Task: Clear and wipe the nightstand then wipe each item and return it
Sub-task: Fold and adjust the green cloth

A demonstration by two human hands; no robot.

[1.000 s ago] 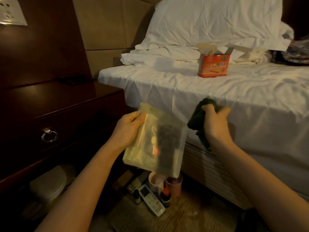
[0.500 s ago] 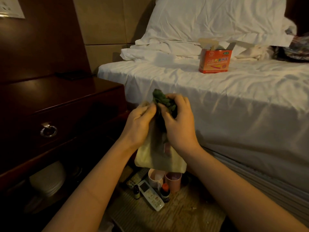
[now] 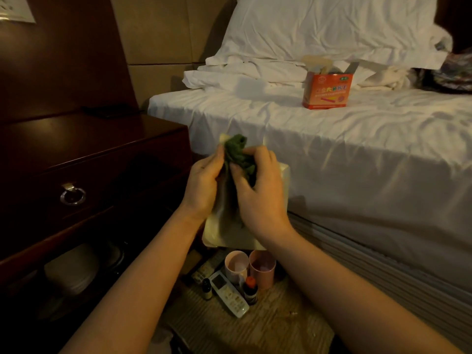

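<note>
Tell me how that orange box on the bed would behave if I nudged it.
The orange box looks like light cardboard, so it would probably slide or tip easily. It stands upright on soft, wrinkled sheet, an unsteady footing. Its open top flaps suggest it could crush if squeezed.

I count two cups (image 3: 236, 263) (image 3: 263, 267), two small bottles (image 3: 207, 288) (image 3: 250, 290), one remote (image 3: 228, 293), one orange box (image 3: 327, 90), one pouch (image 3: 224, 231), one green cloth (image 3: 236, 154).

Bed (image 3: 332, 139) at 1 o'clock: an opened orange box (image 3: 327, 90) stands on the white sheet before the pillow (image 3: 319, 26). Floor (image 3: 268, 325) at 6 o'clock: two cups (image 3: 250, 267), a remote control (image 3: 228, 293) and two small bottles (image 3: 250, 290) lie clustered together. Nightstand surface (image 3: 84, 139) at 9 o'clock: one dark flat object (image 3: 109, 111) at its back edge.
</note>
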